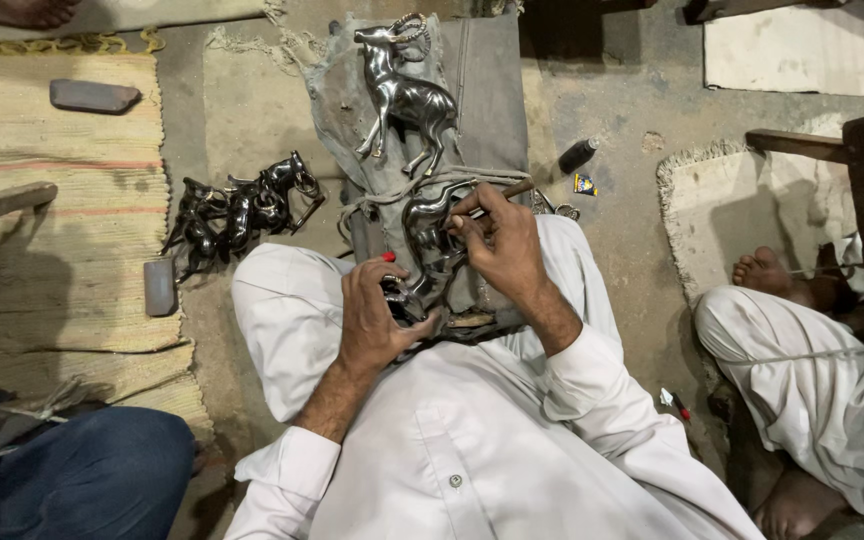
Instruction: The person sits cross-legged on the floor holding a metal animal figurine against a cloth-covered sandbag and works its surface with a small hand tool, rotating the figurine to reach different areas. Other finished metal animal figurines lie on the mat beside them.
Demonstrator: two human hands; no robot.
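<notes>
Looking down from the head camera, the person sits on the floor [612, 230] in white clothes with a dark metal animal figurine [430, 240] across the lap, lying on a grey cloth [487, 100]; the left hand [377, 315] is clenched around the lower end of that figurine, fingers wrapped under it and thumb on top, steadying it; the right hand [502, 240] grasps a slim wooden-handled tool [508, 190], pinched between thumb and fingers with its tip pressed to the figurine's upper body, just beyond the left hand.

As a judgement of progress: the piece in hand looks mid-way, since the tool is on its surface and both hands are engaged; how much of its surface has been worked cannot be told, because the hands cover much of it. Beyond the right hand, farther up the cloth, lies a horned goat-like figurine [404, 90] with a brighter sheen, which may be finished; to the left of the left hand, on the floor beside a woven mat [62, 230], a cluster of darker small figurines [237, 210] lies in a heap, and whether those are done or waiting is unclear.

To the right of the right hand, a small dark bottle [578, 155] lies on the floor; farther right, another person's bare foot [767, 270] and white-clad leg rest apart from the work.
</notes>
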